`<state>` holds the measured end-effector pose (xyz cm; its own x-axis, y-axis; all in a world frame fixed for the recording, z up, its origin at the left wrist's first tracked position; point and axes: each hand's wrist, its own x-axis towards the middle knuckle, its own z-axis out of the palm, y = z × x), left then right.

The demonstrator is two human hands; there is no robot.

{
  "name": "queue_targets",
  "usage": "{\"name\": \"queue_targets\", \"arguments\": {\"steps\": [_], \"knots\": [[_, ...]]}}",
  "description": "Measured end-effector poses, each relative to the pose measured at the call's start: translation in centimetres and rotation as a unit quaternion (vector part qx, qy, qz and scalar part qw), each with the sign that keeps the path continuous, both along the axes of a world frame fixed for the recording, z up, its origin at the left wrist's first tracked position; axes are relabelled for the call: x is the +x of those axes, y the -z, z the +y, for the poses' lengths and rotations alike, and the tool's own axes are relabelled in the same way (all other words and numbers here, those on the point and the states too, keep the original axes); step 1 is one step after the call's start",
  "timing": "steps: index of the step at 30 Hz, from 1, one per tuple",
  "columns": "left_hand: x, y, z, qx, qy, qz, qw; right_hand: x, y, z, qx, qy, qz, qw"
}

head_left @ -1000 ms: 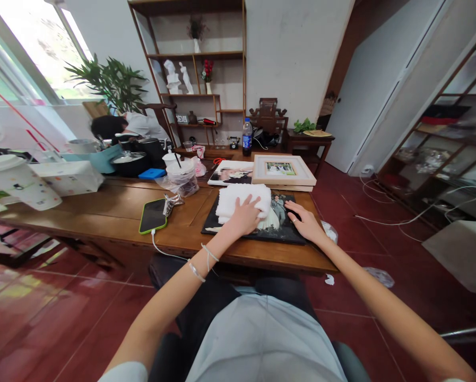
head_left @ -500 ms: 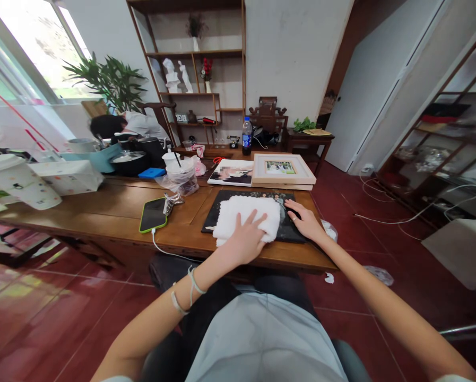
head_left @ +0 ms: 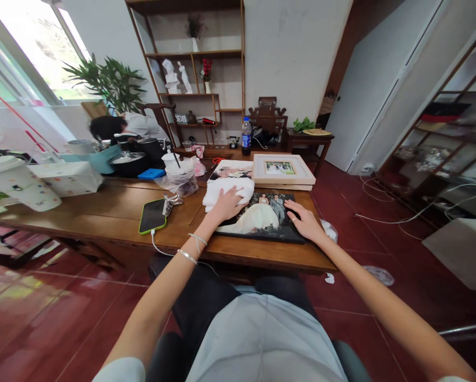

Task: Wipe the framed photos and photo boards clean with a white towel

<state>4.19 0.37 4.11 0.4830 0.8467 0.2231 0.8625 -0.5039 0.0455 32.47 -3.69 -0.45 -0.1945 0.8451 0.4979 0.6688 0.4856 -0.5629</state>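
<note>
A dark wedding photo panel (head_left: 260, 218) lies flat near the table's front edge, showing a couple and a wide white gown. My left hand (head_left: 224, 206) presses on a folded white towel (head_left: 222, 192) and grips it, its fingers sunk into the cloth. The towel covers the panel's upper left corner and laps toward the pictures behind. At the panel's right edge rests my right hand (head_left: 304, 220), fingers extended and a ring on one of them, with nothing held in it.
Behind the panel are a pale framed picture (head_left: 284, 168) and another photo print (head_left: 232, 170). Left of it lies a green-cased phone (head_left: 152, 216) with a white cable. A bagged cup (head_left: 179, 175), a blue-labelled bottle (head_left: 246, 136) and a large paper cup (head_left: 23, 183) stand on the table.
My left hand has slid the towel away from me and to the left, uncovering the couple and gown on the panel. The right hand stays at the panel's right edge.
</note>
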Motion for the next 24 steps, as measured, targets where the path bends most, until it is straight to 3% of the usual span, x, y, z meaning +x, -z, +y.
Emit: {"name": "queue_targets", "arguments": {"steps": [5, 12, 15, 19, 24], "knots": [[-0.3, 0.3, -2.6, 0.008, 0.017, 0.012, 1.000, 0.0, 0.0, 0.0, -0.003, 0.005, -0.009, 1.000], [-1.2, 0.2, -11.7, -0.005, 0.028, 0.013, 1.000, 0.1, 0.2, 0.2, 0.003, -0.002, 0.002, 1.000], [-1.5, 0.2, -13.8, -0.022, 0.032, 0.008, 0.999, 0.2, 0.3, 0.3, 0.002, -0.005, 0.004, 1.000], [-2.2, 0.4, -13.0, -0.020, 0.045, -0.008, 0.999, 0.2, 0.0, 0.1, 0.001, 0.002, -0.009, 1.000], [-2.7, 0.6, -7.9, -0.016, 0.018, -0.042, 0.999, 0.2, 0.0, 0.1, 0.000, 0.004, -0.016, 1.000]]}}
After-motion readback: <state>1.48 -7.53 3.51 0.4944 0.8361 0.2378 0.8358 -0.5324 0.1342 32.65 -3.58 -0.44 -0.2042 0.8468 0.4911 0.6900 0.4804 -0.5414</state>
